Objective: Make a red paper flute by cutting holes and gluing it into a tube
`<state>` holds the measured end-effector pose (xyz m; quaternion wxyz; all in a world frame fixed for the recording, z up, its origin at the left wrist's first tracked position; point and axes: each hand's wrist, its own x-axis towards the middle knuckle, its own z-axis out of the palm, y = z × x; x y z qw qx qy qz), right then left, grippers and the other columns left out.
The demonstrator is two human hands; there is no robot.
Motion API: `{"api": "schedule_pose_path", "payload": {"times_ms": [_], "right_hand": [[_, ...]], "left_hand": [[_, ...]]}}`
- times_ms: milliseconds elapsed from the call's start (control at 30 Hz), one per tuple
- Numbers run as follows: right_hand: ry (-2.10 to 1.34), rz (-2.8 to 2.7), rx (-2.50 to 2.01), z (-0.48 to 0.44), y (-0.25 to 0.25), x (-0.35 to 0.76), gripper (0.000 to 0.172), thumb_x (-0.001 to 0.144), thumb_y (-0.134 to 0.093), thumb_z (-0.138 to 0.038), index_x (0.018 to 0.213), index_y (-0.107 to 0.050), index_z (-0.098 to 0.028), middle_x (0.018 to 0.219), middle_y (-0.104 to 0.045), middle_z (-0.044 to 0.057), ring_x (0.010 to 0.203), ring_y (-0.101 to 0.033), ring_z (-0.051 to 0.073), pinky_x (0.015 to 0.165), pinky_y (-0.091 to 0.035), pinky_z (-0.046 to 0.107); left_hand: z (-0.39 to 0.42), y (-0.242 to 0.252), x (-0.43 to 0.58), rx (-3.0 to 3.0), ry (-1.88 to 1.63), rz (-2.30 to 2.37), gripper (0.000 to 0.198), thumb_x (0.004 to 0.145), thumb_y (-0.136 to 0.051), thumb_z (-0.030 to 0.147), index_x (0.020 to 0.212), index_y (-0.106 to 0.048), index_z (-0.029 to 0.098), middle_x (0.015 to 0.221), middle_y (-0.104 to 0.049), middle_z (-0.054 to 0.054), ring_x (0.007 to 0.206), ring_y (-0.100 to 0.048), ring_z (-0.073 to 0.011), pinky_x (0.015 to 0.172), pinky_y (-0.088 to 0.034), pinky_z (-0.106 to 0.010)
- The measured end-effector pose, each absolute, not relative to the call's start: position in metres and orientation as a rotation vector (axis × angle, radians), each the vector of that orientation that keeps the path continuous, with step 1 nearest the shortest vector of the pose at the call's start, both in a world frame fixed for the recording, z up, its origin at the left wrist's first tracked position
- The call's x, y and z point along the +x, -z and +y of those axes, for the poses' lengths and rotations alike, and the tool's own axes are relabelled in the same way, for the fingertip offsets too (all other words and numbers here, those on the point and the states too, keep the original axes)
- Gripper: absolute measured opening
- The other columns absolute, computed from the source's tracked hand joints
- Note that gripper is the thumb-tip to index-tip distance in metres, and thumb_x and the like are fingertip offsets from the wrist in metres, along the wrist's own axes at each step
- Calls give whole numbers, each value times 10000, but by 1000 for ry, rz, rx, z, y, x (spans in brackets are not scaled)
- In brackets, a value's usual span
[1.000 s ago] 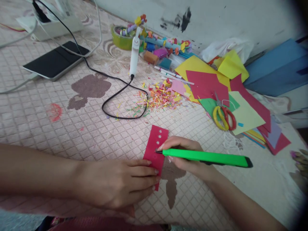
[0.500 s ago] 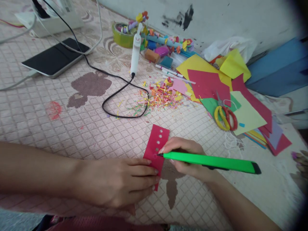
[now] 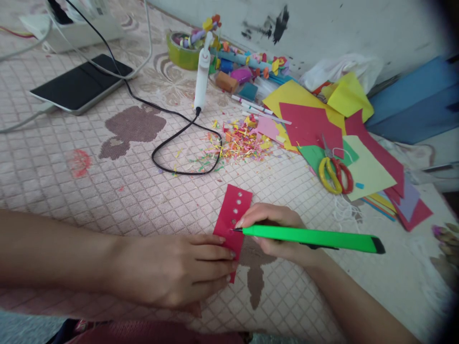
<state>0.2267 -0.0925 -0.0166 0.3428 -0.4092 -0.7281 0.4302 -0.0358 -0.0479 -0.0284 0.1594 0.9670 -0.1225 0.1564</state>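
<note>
A red strip of paper (image 3: 231,203) with several small round holes in a row lies on the patterned cloth. My left hand (image 3: 175,270) rests flat over its lower part, fingers stretched out and pressing it down. My right hand (image 3: 278,234) grips a slim green craft knife (image 3: 311,236) near its front end. The dark pointed tip touches the strip just below the lowest hole, a short way above my left fingertips. The knife's handle slants out to the right, and my right thumb is partly hidden behind it.
Yellow-and-red-handled scissors (image 3: 335,176) lie on coloured paper sheets (image 3: 310,122) at the right. Paper scraps (image 3: 247,143) are heaped beyond the strip. A white glue gun (image 3: 202,79) with a looped black cord, green tape (image 3: 182,55) and a dark tablet (image 3: 84,83) stand farther back.
The knife's rear end has tipped slightly up in the picture, while its tip stays at nearly the same spot on the strip. My left hand has not visibly moved.
</note>
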Motion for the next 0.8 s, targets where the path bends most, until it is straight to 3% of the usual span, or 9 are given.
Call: {"api": "schedule_pose_path", "payload": {"times_ms": [800], "right_hand": [[-1204,-1910,-998,-85,14,230,178,862,-640,-173,1014,-726,-209,937,-775,61,868,-720,180,740,-556,302]], "left_hand": [[-47,28,-36,2705,-439,-345,416,1064,-428,306,1322,-633,53,1388,-646,-116,1360,-540,-244,1238,-342,-371]]}}
